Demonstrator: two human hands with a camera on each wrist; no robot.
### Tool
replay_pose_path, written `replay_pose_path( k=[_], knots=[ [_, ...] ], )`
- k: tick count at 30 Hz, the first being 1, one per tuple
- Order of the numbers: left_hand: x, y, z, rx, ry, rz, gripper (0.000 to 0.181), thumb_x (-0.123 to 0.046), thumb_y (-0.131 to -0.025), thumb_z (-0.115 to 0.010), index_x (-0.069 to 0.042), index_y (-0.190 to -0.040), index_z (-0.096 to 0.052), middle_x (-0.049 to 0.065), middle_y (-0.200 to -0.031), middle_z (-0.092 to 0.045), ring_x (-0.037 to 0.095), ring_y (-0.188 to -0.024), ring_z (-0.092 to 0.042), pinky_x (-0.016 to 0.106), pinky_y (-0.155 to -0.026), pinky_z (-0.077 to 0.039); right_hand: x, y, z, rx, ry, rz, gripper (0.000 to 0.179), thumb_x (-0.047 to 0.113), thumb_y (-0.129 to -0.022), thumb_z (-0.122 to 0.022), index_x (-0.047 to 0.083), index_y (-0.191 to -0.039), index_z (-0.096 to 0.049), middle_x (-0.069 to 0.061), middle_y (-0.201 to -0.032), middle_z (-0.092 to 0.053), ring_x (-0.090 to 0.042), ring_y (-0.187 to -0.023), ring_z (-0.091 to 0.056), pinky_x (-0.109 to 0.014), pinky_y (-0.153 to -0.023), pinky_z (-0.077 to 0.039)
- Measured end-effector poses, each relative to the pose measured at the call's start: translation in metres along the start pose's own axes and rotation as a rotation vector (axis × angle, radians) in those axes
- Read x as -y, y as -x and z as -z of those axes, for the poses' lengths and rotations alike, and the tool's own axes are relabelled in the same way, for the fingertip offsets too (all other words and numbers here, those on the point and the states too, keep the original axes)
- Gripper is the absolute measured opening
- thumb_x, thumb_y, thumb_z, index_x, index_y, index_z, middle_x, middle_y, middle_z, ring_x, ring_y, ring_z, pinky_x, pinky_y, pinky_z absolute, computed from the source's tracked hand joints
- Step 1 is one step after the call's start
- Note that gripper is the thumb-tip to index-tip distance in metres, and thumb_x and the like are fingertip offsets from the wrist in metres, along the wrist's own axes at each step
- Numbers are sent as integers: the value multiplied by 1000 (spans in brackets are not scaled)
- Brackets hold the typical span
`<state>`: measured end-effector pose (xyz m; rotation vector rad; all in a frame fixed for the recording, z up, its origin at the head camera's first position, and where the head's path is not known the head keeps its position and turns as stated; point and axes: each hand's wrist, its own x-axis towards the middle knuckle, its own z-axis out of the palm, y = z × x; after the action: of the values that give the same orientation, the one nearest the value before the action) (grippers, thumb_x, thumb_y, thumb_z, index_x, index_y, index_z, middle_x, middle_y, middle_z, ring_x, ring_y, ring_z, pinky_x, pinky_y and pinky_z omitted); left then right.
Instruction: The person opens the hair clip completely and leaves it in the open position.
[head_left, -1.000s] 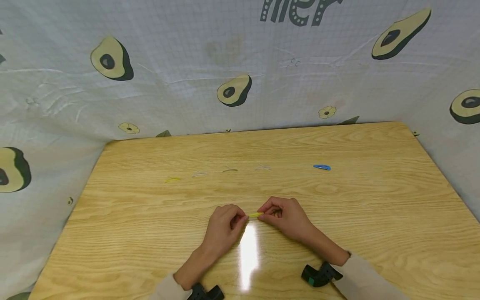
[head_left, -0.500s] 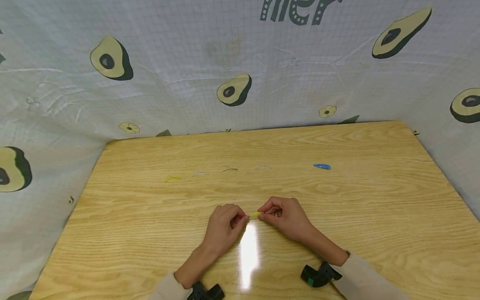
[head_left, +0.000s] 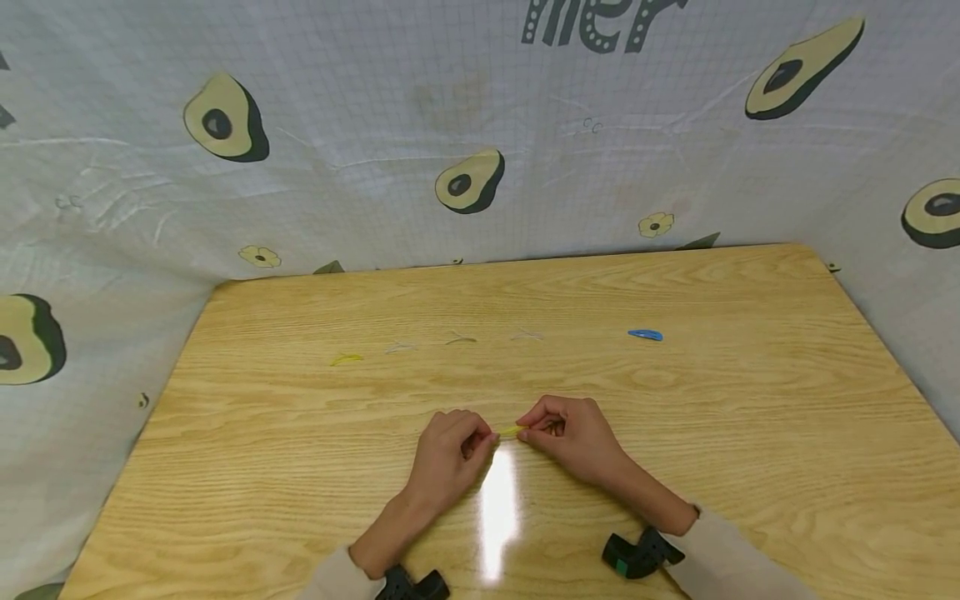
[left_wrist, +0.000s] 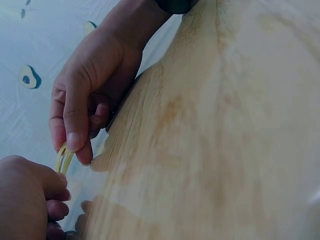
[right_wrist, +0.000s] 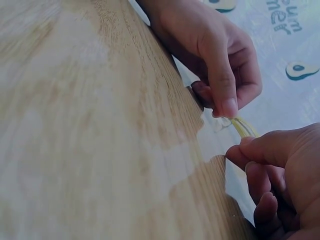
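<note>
A yellow snap hair clip (head_left: pixel 510 431) stretches between both hands, a little above the table. My left hand (head_left: pixel 450 454) pinches its left end between thumb and fingertips. The other end is pinched by my right hand (head_left: pixel 573 433). In the left wrist view the clip (left_wrist: pixel 63 159) shows a slot between its two yellow strips, and the fingertips cover both ends. The right wrist view has the clip (right_wrist: pixel 243 127) gently bowed between the hands.
Behind the hands, a row lies on the wooden table (head_left: pixel 300 458): a yellow clip (head_left: pixel 347 359), a pale clip (head_left: pixel 401 347), a brownish clip (head_left: pixel 461 338) and another pale clip (head_left: pixel 527 334). A blue snap clip (head_left: pixel 645 334) lies farther right. An avocado-print sheet (head_left: pixel 360 108) hangs behind.
</note>
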<state>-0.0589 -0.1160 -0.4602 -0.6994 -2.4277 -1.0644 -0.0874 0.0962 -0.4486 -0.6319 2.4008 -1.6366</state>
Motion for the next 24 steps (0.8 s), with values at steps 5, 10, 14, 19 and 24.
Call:
replay_pose_path(
  k=[5, 10, 14, 19, 24],
  knots=[
    [-1, 0, -1, -8, -11, -16, 21, -5, -78, -75, -15, -70, -58, -10, -62, -51, 2, -54, -44, 21, -57, -32, 0, 0, -2, -23, -5, 3, 5, 13, -83, -76, 13, -86, -72, 9, -74, -67, -8, -59, -61, -26, -50, -48],
    [-3, -1, -2, -20, -32, -31, 22, -4, -76, -74, -15, -69, -56, -10, -61, -49, 3, -53, -43, 20, -56, -31, 1, 0, -3, -43, -2, 23, 8, 9, -83, -75, 16, -84, -72, 9, -73, -66, -7, -59, -60, -26, -51, -49],
    [-3, 0, -3, -16, -29, -16, 22, -4, -77, -74, -15, -69, -56, -10, -61, -49, 3, -53, -42, 20, -56, -31, 0, 1, -4, -48, 4, 28, 8, 9, -83, -75, 17, -84, -72, 10, -73, -66, -7, -59, -60, -26, -51, -49],
    [-3, 1, -3, -7, -9, 10, 21, -4, -78, -74, -15, -70, -57, -11, -63, -50, 1, -54, -43, 21, -56, -31, 1, 1, -4, -49, 5, 22, 5, 11, -83, -75, 15, -85, -72, 9, -73, -66, -7, -58, -60, -26, -50, -48],
    [-3, 1, -2, -3, 3, 43, 20, -4, -79, -75, -15, -72, -60, -11, -63, -50, 0, -54, -42, 21, -57, -32, 1, 1, -4, -58, 21, 25, 8, 10, -83, -75, 17, -85, -71, 10, -73, -66, -6, -53, -56, -25, -47, -45]
  ],
)
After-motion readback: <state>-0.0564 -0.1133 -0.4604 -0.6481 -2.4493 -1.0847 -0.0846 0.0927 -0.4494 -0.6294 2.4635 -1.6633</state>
